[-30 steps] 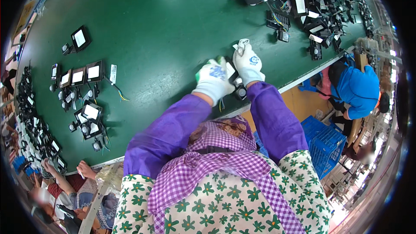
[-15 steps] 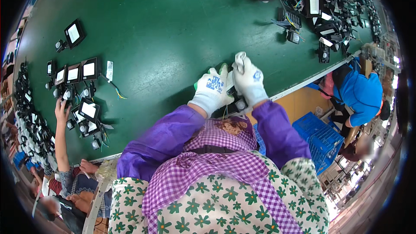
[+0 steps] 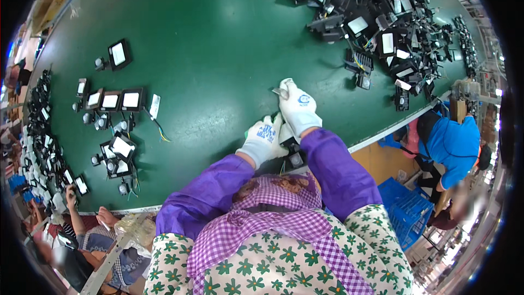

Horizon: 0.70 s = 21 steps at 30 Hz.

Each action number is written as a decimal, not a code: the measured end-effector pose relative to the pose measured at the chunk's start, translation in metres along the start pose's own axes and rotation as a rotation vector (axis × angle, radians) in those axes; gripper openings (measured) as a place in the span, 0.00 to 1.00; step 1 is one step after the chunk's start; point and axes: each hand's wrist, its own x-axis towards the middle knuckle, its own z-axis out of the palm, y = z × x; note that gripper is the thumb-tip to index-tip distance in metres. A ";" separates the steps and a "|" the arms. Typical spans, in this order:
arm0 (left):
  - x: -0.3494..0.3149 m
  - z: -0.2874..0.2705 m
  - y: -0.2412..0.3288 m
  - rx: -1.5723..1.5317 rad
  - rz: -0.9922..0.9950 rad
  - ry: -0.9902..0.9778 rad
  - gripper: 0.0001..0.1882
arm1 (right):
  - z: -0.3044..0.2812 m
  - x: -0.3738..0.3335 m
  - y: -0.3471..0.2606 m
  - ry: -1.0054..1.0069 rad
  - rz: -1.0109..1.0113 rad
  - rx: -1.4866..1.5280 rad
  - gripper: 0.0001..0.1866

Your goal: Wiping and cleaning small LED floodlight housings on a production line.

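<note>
Both my hands wear white gloves with blue print and work close together at the table's near edge. Between them is a small black floodlight, mostly hidden, with its pale panel and its round sensor showing. My left hand is closed on the lamp's left side. Just beyond it, my right hand reaches over the lamp with its fingers pinched together. A thin greyish piece shows at those fingertips; what it is, I cannot make out.
Black sensor floodlights lie grouped on the green table at left. A large pile of them fills the far right. Another person's hand is at the left edge. Blue crates and a blue-shirted person are at right.
The view has shifted, so the table's contents sit lower. My hands stay at the lamp, the right still pinched. The other person's hand has drawn back from the left lamps toward the table edge.
</note>
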 end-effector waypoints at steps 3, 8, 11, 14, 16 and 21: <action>-0.011 -0.001 -0.031 -0.006 -0.014 0.079 0.56 | -0.009 -0.002 -0.013 -0.012 0.024 0.300 0.19; -0.077 -0.078 -0.123 0.370 -0.321 -0.082 0.58 | -0.016 -0.032 0.053 0.210 0.130 0.525 0.19; -0.074 -0.125 -0.090 0.659 -0.177 0.294 0.53 | -0.006 -0.052 0.091 0.395 0.259 0.673 0.16; 0.013 -0.140 -0.011 -0.170 0.254 0.630 0.40 | 0.012 -0.054 0.105 0.435 0.300 0.679 0.15; 0.084 -0.137 0.041 -0.267 0.232 0.452 0.42 | 0.014 -0.058 0.104 0.417 0.279 0.623 0.13; 0.202 -0.114 0.117 -1.084 0.098 0.729 0.37 | 0.015 -0.060 0.092 0.321 0.259 0.471 0.14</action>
